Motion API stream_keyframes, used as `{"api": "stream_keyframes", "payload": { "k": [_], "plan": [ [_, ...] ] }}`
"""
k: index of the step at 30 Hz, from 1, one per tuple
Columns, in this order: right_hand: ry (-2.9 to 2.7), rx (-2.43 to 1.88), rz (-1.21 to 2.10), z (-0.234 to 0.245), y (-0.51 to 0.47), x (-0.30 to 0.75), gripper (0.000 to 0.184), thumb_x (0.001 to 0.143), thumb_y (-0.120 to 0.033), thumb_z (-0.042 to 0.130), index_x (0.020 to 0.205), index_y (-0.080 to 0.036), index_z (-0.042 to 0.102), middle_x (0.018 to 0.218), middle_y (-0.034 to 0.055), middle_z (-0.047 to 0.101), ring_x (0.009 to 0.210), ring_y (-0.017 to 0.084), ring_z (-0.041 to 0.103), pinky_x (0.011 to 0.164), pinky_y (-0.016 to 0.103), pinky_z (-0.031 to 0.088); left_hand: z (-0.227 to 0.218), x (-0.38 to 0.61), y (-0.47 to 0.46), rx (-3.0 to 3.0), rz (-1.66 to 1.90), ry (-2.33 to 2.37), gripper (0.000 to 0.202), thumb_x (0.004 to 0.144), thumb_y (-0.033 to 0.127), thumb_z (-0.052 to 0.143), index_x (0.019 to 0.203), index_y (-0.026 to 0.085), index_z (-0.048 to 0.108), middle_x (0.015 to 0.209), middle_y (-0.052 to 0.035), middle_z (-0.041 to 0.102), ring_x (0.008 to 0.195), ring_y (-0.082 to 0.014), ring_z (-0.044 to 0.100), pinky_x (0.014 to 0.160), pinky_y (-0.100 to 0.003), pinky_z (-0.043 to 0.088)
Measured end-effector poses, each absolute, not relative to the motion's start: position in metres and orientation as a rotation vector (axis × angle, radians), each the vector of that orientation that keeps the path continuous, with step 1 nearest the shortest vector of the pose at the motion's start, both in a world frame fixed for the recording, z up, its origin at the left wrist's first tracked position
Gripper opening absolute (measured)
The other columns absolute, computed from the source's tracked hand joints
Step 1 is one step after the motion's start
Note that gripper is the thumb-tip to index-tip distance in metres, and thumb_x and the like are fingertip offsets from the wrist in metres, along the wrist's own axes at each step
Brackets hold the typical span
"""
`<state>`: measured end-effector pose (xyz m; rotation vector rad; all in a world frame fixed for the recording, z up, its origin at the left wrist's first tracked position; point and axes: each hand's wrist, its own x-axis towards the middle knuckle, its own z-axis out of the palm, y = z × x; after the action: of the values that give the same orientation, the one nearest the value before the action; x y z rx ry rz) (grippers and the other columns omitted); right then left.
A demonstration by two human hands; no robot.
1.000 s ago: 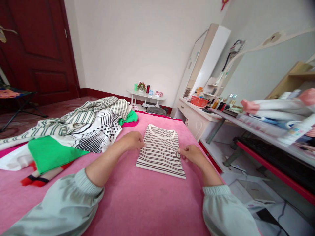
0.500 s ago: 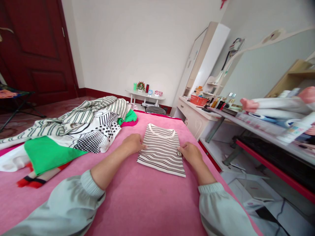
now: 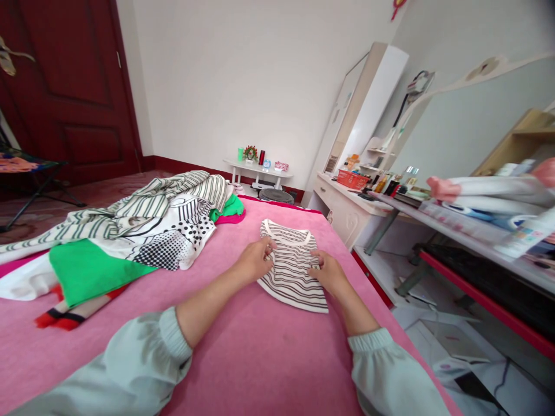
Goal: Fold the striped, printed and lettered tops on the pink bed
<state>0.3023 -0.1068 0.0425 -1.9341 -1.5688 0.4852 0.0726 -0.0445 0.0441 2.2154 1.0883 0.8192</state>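
A folded striped shirt [image 3: 291,271], white with dark stripes and a white neckband, lies on the pink bedspread [image 3: 260,358] in front of me. My left hand [image 3: 259,257] pinches its left side, where the cloth bunches. On the opposite side my right hand [image 3: 326,271] grips the right edge between thumb and fingers. The shirt narrows between the two hands, and its lower hem fans out towards me. The small label on the right side is covered by my right hand.
On the left of the bed lies a heap of clothes [image 3: 160,214], with a green garment [image 3: 95,271] at its front. A dressing table [image 3: 351,202] and a cluttered desk [image 3: 468,231] stand along the right side. Beyond the bed is a low white table [image 3: 260,169].
Both hands have moved inward, the left one further. The shirt's sides are drawn together and its middle has become narrower. The view has shifted slightly.
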Motion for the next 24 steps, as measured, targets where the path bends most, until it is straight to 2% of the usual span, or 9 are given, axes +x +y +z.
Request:
{"api": "stream_keyframes", "payload": {
  "k": [4, 6, 8, 11, 14, 17, 20, 22, 24],
  "plan": [
    [-1.563, -1.700, 0.350, 0.036, -0.099, 0.284, 0.046, 0.073, -0.026, 0.060, 0.119, -0.020, 0.057, 0.112, 0.0050, 0.066, 0.103, 0.021, 0.060, 0.088, 0.032, 0.046, 0.030, 0.103, -0.069, 2.283, 1.011, 0.752, 0.033, 0.066, 0.002, 0.048, 0.089, 0.020, 0.061, 0.091, 0.0008, 0.067, 0.089, -0.0147, 0.061, 0.083, -0.024, 0.046],
    [-1.616, -1.658, 0.319, 0.033, -0.097, 0.277, 0.044, 0.076, -0.031, 0.059, 0.117, -0.018, 0.058, 0.121, 0.0079, 0.061, 0.113, 0.022, 0.054, 0.098, 0.035, 0.040, 0.027, 0.112, -0.083, 2.286, 0.980, 0.689, 0.028, 0.064, 0.004, 0.051, 0.083, 0.019, 0.063, 0.089, 0.0002, 0.068, 0.086, -0.0158, 0.062, 0.081, -0.025, 0.046],
    [-1.632, -1.694, 0.301, 0.033, -0.097, 0.272, 0.046, 0.078, -0.039, 0.058, 0.118, -0.016, 0.058, 0.123, 0.0102, 0.059, 0.117, 0.023, 0.051, 0.102, 0.036, 0.036, 0.027, 0.116, -0.095, 2.267, 0.926, 0.659, 0.022, 0.063, 0.007, 0.055, 0.078, 0.018, 0.066, 0.085, -0.0006, 0.069, 0.078, -0.0162, 0.063, 0.075, -0.025, 0.048],
    [-1.623, -1.855, 0.271, 0.038, -0.096, 0.266, 0.055, 0.077, -0.055, 0.058, 0.117, -0.017, 0.058, 0.119, 0.0114, 0.060, 0.112, 0.025, 0.054, 0.095, 0.036, 0.040, 0.030, 0.116, -0.104, 2.208, 0.836, 0.560, 0.019, 0.065, 0.011, 0.055, 0.076, 0.017, 0.069, 0.078, -0.0015, 0.071, 0.069, -0.0151, 0.063, 0.066, -0.023, 0.048],
    [-1.616, -2.075, 0.204, 0.047, -0.088, 0.260, 0.059, 0.070, -0.065, 0.059, 0.110, -0.021, 0.058, 0.107, 0.0095, 0.063, 0.098, 0.026, 0.059, 0.081, 0.034, 0.043, 0.031, 0.116, -0.105, 2.111, 0.799, 0.462, 0.019, 0.067, 0.010, 0.054, 0.075, 0.014, 0.070, 0.076, -0.0025, 0.072, 0.068, -0.0143, 0.064, 0.065, -0.022, 0.048],
    [-1.612, -2.168, 0.183, 0.050, -0.074, 0.257, 0.045, 0.066, -0.056, 0.066, 0.096, -0.023, 0.059, 0.091, 0.0048, 0.065, 0.086, 0.023, 0.059, 0.071, 0.030, 0.041, 0.027, 0.116, -0.099, 1.985, 0.800, 0.434, 0.019, 0.072, 0.012, 0.052, 0.078, 0.014, 0.070, 0.077, -0.0026, 0.071, 0.069, -0.0138, 0.064, 0.062, -0.020, 0.048],
    [-1.616, -2.016, 0.246, 0.043, -0.063, 0.259, 0.025, 0.068, -0.040, 0.064, 0.081, -0.021, 0.056, 0.082, 0.0020, 0.063, 0.083, 0.020, 0.056, 0.069, 0.027, 0.040, 0.026, 0.112, -0.087, 1.956, 0.885, 0.601, 0.020, 0.079, 0.018, 0.048, 0.081, 0.015, 0.068, 0.074, -0.0010, 0.069, 0.067, -0.0131, 0.062, 0.061, -0.021, 0.047],
    [-1.619, -1.900, 0.282, 0.037, -0.060, 0.264, 0.018, 0.069, -0.035, 0.060, 0.076, -0.020, 0.053, 0.080, 0.0021, 0.063, 0.083, 0.020, 0.055, 0.068, 0.027, 0.041, 0.027, 0.104, -0.075, 2.015, 0.964, 0.811, 0.022, 0.083, 0.021, 0.045, 0.087, 0.018, 0.067, 0.080, -0.0006, 0.069, 0.072, -0.0141, 0.062, 0.068, -0.023, 0.047],
    [-1.625, -1.821, 0.274, 0.035, -0.059, 0.271, 0.016, 0.070, -0.033, 0.058, 0.074, -0.021, 0.049, 0.078, 0.0018, 0.061, 0.079, 0.019, 0.054, 0.067, 0.026, 0.042, 0.027, 0.093, -0.061, 2.138, 0.989, 1.036, 0.025, 0.082, 0.021, 0.048, 0.099, 0.021, 0.065, 0.097, -0.0027, 0.068, 0.090, -0.0177, 0.061, 0.083, -0.028, 0.046]
  ]
}}
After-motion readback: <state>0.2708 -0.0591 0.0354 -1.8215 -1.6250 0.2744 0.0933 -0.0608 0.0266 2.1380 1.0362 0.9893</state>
